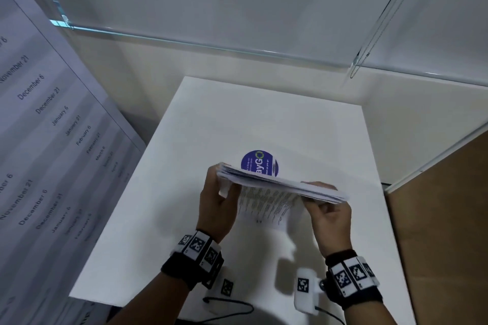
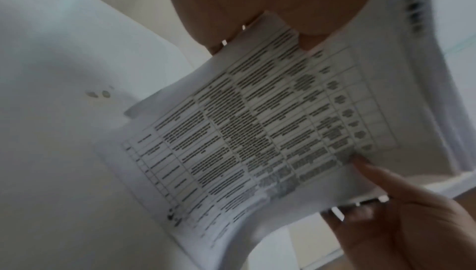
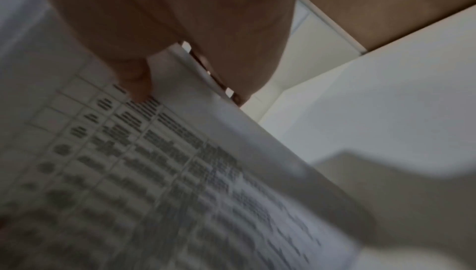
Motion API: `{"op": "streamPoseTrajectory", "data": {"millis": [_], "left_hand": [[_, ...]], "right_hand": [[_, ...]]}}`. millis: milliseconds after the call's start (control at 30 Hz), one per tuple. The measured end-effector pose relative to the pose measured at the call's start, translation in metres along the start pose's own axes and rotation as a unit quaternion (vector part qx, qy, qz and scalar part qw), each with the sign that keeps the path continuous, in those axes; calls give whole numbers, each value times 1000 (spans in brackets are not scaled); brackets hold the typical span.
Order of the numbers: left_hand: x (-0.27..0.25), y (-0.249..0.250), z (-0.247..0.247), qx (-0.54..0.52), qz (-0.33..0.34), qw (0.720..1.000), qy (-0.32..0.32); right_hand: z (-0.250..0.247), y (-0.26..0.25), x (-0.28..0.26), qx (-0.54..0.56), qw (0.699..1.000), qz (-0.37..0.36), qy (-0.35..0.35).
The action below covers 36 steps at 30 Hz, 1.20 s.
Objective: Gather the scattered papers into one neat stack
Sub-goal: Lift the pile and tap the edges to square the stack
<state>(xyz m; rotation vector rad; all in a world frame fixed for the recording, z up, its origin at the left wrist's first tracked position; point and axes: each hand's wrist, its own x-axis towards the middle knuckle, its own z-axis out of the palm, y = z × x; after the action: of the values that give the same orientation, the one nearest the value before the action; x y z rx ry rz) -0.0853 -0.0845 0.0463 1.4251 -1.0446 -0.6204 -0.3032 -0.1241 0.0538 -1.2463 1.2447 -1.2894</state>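
A bundle of papers [image 1: 280, 185] is held above the white table [image 1: 303, 124], its edges uneven. My left hand [image 1: 215, 192] grips its left end and my right hand [image 1: 326, 200] grips its right end. The bottom sheet, a printed table [image 1: 264, 206], sags below the bundle. A sheet with a blue round logo [image 1: 260, 163] shows behind the bundle's top edge. The left wrist view shows the printed table sheet [image 2: 257, 132] from below, my left hand [image 2: 260, 6] at its top and my right hand [image 2: 401, 209] at lower right. In the right wrist view my right hand [image 3: 180, 30] pinches the same sheet [image 3: 154, 172].
A large sheet of dates [image 1: 47, 124] hangs along the left side. A glass edge [image 1: 211, 46] runs across behind the table, with white walls beyond. A brown panel [image 1: 443, 232] stands at the right. A black cable [image 1: 229, 307] lies at the table's near edge.
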Motion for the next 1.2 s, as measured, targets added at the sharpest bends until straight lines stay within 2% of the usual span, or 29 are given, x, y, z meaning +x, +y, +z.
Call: {"op": "streamPoseTrajectory", "data": {"millis": [100, 200, 267, 367, 567, 700, 800, 900, 1000, 1067, 1200], "left_hand": [[-5, 2, 8, 50, -25, 998, 37], [-8, 25, 25, 83, 9, 994, 69], [-10, 37, 33, 64, 19, 995, 75], [-8, 31, 30, 10, 3, 996, 88], [-5, 18, 13, 5, 38, 998, 59], [5, 25, 9, -63, 36, 997, 42], [15, 33, 11, -84, 12, 994, 67], [21, 35, 20, -84, -50, 989, 111], [25, 34, 23, -115, -94, 981, 125], [27, 34, 20, -127, -95, 979, 129], [27, 36, 24, -81, -83, 986, 121]], "right_hand": [[10, -1, -10, -17, 1000, -8, 22], [32, -14, -21, -28, 997, -43, 66], [42, -20, -23, -25, 993, -85, 81], [40, -19, -17, -30, 992, -91, 86], [26, 1, -16, -6, 996, -41, 75], [25, -10, -9, 15, 994, -59, 95], [24, -19, -5, 47, 989, -68, 120], [32, -25, -2, 50, 984, -61, 161], [37, -26, 2, 43, 980, -46, 187], [37, -25, 4, 51, 979, -41, 194], [42, -26, 6, 41, 981, -50, 181]]}}
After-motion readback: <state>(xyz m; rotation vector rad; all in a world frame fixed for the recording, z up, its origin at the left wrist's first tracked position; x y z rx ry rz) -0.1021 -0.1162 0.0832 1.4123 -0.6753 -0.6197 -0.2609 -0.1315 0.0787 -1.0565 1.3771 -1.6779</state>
